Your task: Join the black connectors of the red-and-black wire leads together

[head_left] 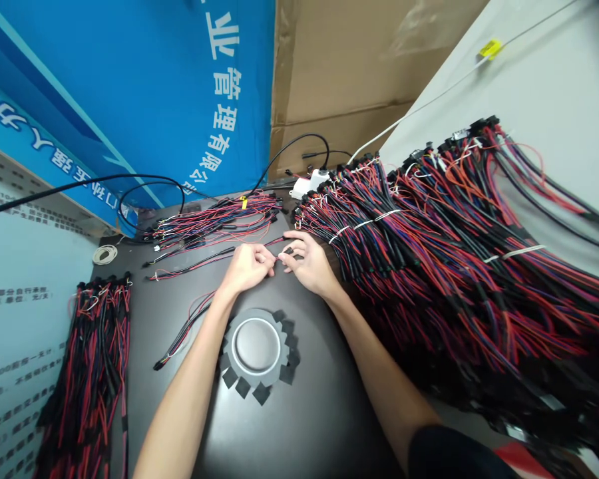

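My left hand (250, 267) is closed in a pinch on a thin reddish wire of a wire harness, part of which its fingers hide. Close beside it, my right hand (307, 264) pinches the same wire, and a small black piece (289, 251) shows at its fingers. Dark and red harness wires (199, 267) lie on the table just left of my hands. Below them sits a grey ring (233, 352) with several black tape pieces (261, 394) stuck around its rim. Another wire harness (182, 336) rests by my left forearm.
A pile of red and black harnesses (219, 219) lies at the back. Large bundles (429, 233) tied with white bands fill the right side. More harnesses (97, 359) hang at the left edge. A blue printed panel (144, 80) and cardboard (339, 73) stand behind.
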Tool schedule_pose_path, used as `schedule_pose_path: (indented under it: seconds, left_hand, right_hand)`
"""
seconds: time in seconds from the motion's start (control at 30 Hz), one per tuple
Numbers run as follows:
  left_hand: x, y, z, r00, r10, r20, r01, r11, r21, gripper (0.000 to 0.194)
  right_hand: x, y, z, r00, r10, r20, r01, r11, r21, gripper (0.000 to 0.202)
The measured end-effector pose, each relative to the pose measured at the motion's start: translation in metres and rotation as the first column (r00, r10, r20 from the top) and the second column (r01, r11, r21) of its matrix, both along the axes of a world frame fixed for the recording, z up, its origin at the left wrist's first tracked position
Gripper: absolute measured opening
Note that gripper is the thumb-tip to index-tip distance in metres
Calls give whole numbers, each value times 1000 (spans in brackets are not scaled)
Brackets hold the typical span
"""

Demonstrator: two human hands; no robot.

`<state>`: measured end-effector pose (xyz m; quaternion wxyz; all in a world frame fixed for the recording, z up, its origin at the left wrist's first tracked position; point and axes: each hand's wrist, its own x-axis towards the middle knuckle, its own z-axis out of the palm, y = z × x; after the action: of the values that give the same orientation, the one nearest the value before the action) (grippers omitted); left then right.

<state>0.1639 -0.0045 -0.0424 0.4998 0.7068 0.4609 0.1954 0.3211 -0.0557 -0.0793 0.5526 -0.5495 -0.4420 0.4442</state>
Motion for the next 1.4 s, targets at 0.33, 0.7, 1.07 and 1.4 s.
schedule_pose_path:
  seconds: [0.33, 0.7, 1.07, 1.4]
  left_hand:
    - [-3, 3, -3, 985, 25, 171, -11, 996, -83, 13]
    - [1, 4, -6, 990, 94, 109, -81, 990, -118, 12]
    - [-2, 3, 4, 996, 91, -15, -91, 995, -47, 16]
    - [-12, 8, 2, 998, 41, -39, -41, 999, 1, 21]
  right_hand:
    - [-4, 8, 0, 966, -138, -218, 107, 983, -147, 86]
    - [-26, 3, -3, 945, -313, -98, 310, 950, -43, 65]
    - [-18, 7, -3, 917, -355, -183, 352, 935, -52, 62]
    - [-14, 8, -6, 939, -279, -204, 277, 960, -37, 66]
